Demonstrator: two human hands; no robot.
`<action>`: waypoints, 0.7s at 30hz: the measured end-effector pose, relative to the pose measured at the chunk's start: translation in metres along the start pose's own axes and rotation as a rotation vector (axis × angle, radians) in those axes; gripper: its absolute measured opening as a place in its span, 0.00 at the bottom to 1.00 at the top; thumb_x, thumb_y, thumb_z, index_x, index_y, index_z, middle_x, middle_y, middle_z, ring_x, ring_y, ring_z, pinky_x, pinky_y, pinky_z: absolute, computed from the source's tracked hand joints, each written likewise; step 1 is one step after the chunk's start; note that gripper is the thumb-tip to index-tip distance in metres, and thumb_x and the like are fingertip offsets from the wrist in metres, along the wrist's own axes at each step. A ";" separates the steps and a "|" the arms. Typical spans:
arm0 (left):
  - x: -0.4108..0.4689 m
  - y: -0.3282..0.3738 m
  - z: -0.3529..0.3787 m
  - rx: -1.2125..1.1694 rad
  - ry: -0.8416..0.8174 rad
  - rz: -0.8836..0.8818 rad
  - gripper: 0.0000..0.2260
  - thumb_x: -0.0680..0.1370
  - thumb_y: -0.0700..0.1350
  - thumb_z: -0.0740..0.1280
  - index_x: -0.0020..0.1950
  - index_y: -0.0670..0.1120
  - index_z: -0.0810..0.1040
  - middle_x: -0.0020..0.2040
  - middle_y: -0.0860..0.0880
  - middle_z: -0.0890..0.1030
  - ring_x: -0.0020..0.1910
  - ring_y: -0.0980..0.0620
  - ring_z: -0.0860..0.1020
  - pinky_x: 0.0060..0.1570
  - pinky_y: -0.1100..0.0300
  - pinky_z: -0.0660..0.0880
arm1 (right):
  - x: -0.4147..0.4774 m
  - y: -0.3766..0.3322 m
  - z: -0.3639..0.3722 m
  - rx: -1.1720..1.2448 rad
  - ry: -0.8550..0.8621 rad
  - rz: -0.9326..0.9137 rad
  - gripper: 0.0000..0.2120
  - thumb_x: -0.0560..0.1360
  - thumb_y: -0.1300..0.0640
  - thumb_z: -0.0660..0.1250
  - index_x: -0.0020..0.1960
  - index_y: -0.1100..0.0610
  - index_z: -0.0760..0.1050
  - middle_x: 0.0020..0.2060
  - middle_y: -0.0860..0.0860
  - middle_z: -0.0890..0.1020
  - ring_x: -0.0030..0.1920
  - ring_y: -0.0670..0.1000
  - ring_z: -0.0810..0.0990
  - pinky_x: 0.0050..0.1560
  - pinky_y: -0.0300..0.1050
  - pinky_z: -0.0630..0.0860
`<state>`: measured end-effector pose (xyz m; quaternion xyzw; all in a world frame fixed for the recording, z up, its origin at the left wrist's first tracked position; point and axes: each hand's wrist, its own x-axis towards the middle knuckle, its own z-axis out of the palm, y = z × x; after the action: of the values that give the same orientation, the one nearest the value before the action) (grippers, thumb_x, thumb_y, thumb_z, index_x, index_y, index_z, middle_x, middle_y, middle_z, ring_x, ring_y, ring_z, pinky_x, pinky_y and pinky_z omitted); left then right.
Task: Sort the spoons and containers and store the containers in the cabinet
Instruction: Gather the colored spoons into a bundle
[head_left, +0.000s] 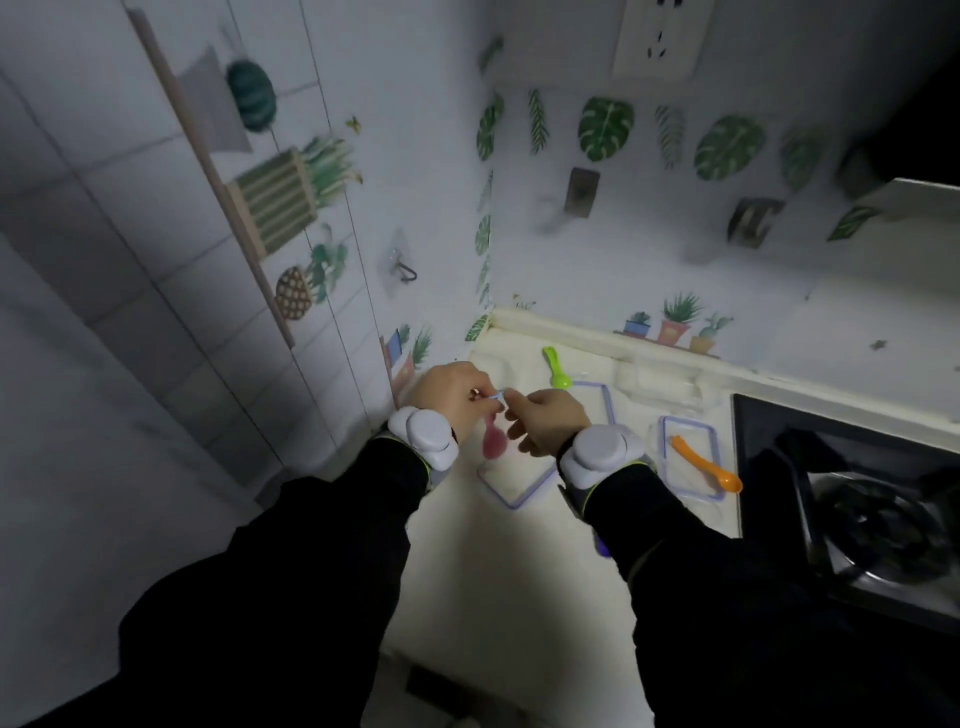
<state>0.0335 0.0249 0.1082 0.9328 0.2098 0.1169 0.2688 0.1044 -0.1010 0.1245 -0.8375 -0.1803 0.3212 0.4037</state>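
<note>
You are looking down at a cream countertop (498, 561) in a corner of white tiled walls with leaf and potted-plant stickers, and a black gas stove (852, 499) sits at its right end.

Your left hand (452, 397) and right hand (548, 421) meet just above the counter, fingertips pinched together on a small pale piece between them. A pink spoon (492, 439) hangs bowl-down from that spot; it is blurred, and which hand carries it cannot be told. The other fingers of your right hand are loosely curled. White bands sit on both wrists over black sleeves.

Beneath your hands lies a clear container with a purple rim (519, 499). A green spoon (557, 368) lies near the back wall, just beyond that container's far edge. To the right, a smaller clear container (667, 447) holds an orange spoon (706, 465), its bowl end overhanging the rim.
</note>
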 end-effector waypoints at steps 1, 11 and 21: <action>0.001 0.003 -0.001 -0.014 0.000 0.025 0.09 0.72 0.46 0.71 0.45 0.41 0.84 0.47 0.42 0.82 0.47 0.45 0.79 0.42 0.64 0.66 | -0.001 -0.001 -0.003 0.033 -0.004 0.001 0.17 0.78 0.49 0.59 0.39 0.58 0.77 0.35 0.54 0.81 0.28 0.50 0.76 0.32 0.40 0.74; 0.006 0.042 -0.002 -0.238 0.095 0.120 0.09 0.68 0.45 0.75 0.44 0.42 0.81 0.46 0.48 0.80 0.40 0.48 0.81 0.46 0.56 0.78 | -0.017 -0.004 -0.037 0.186 0.258 -0.098 0.12 0.73 0.62 0.64 0.32 0.54 0.71 0.30 0.52 0.79 0.27 0.50 0.76 0.32 0.42 0.71; 0.021 0.056 0.007 -0.529 -0.048 -0.004 0.05 0.74 0.42 0.70 0.39 0.50 0.79 0.35 0.48 0.82 0.37 0.49 0.81 0.53 0.50 0.78 | -0.018 0.008 -0.052 0.155 0.333 -0.156 0.11 0.76 0.57 0.63 0.35 0.50 0.72 0.30 0.50 0.79 0.28 0.50 0.77 0.32 0.38 0.72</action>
<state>0.0723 -0.0114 0.1353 0.8323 0.1676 0.1448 0.5082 0.1271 -0.1455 0.1499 -0.8289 -0.1500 0.1591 0.5149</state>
